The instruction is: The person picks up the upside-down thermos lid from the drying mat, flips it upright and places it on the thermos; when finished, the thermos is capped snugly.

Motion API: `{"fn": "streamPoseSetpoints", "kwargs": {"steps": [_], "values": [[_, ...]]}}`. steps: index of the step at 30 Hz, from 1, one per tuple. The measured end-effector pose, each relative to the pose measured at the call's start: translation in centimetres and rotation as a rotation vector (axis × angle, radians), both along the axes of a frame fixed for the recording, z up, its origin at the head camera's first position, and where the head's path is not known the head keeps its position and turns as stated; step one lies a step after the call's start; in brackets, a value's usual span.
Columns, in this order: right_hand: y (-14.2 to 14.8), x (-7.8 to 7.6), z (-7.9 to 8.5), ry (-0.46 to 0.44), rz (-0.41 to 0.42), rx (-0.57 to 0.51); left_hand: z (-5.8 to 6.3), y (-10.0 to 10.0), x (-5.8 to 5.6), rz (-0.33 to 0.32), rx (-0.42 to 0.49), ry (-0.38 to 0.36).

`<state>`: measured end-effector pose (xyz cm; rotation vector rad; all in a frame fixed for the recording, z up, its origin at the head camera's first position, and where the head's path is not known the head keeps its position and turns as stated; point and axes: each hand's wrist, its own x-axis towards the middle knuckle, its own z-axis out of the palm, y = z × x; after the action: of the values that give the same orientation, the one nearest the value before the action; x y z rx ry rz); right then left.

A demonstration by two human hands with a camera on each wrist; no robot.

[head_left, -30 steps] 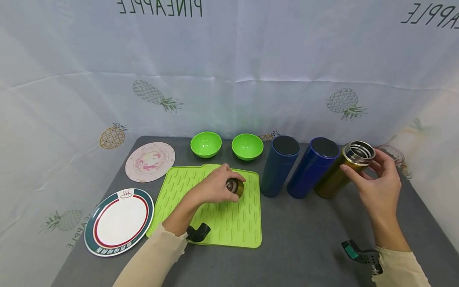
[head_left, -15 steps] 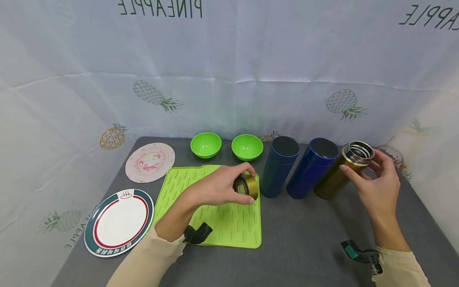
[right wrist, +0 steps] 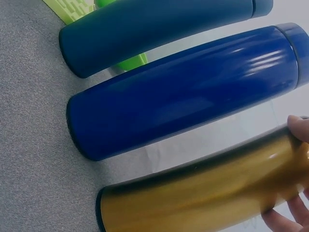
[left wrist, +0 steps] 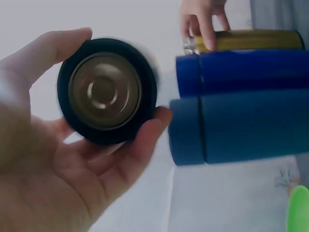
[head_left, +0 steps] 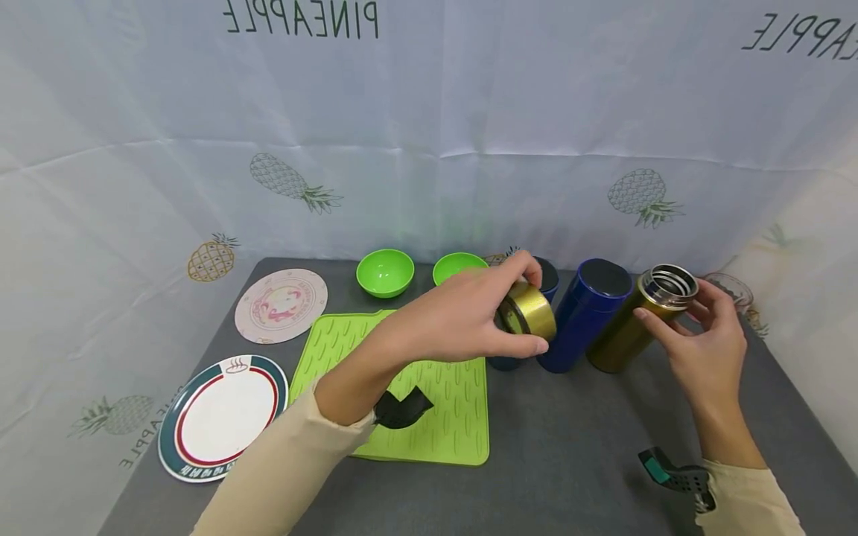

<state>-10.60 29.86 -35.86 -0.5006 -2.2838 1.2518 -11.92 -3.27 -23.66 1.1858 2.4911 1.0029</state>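
Note:
My left hand grips a gold flask lid between thumb and fingers, held in the air in front of the dark teal flask. The lid's dark-rimmed hollow underside faces the left wrist camera. At the right, my right hand holds the upper part of a gold flask, which stands upright on the table with its steel threaded mouth uncovered. A capped blue flask stands between the teal and gold ones. In the head view, my left hand and the lid hide much of the teal flask.
A green ridged mat lies under my left forearm. Two green bowls sit behind it. On the left are a pink patterned disc and a white plate with a teal rim. A clear glass stands behind the right hand.
My left hand has carried the gold lid from over the green mat rightward and up, to in front of the teal flask. The right hand and gold flask have stayed nearly still.

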Motion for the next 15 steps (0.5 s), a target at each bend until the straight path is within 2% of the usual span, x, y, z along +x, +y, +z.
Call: {"fn": "streamPoseSetpoints", "kwargs": {"steps": [6, 15], "values": [[0.0, 0.1, -0.1, -0.015, -0.011, 0.015, 1.8, 3.2, -1.6, -0.011, 0.048, 0.052], [0.0, -0.1, -0.3, 0.030, 0.009, 0.043, 3.2, 8.2, -4.1, -0.004, -0.050, 0.171]]}}
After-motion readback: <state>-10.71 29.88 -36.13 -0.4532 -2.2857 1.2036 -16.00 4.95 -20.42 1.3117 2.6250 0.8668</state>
